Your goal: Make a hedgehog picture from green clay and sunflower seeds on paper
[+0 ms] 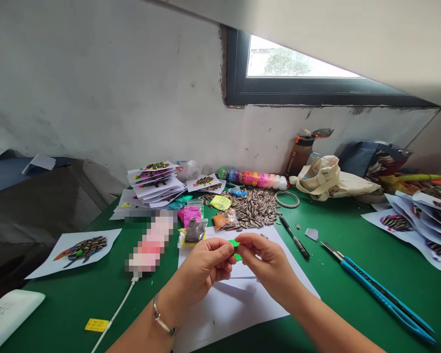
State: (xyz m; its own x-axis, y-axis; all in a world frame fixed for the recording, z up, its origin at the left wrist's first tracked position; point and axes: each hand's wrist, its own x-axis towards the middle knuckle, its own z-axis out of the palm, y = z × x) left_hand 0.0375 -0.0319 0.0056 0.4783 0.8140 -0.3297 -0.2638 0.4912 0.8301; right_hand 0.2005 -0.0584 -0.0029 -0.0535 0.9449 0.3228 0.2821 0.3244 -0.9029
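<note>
Both my hands meet over the white paper (pixel 202 318), pinching a small bright green piece (pixel 234 243) between their fingertips. My left hand (pixel 206 262) grips its left side with thumb and bent fingers. My right hand (pixel 262 257) pinches its right side. Part of the piece is hidden by the fingers, and I cannot tell for sure what it is made of. Just beyond the hands lie a dark packet (pixel 196 230), an orange packet (pixel 223 220) and a pink packet (pixel 190 214). A heap of striped sunflower seeds (pixel 255 206) spreads behind them.
A pen (pixel 294 238) and a blue utility knife (pixel 385 296) lie on the right. Tape roll (pixel 287 198), bottle (pixel 300 154) and cloth bag (pixel 327 179) stand near the wall. Seed-picture cards (pixel 156 189) are stacked at left. A white cable (pixel 115 314) crosses the green table (pixel 143 314).
</note>
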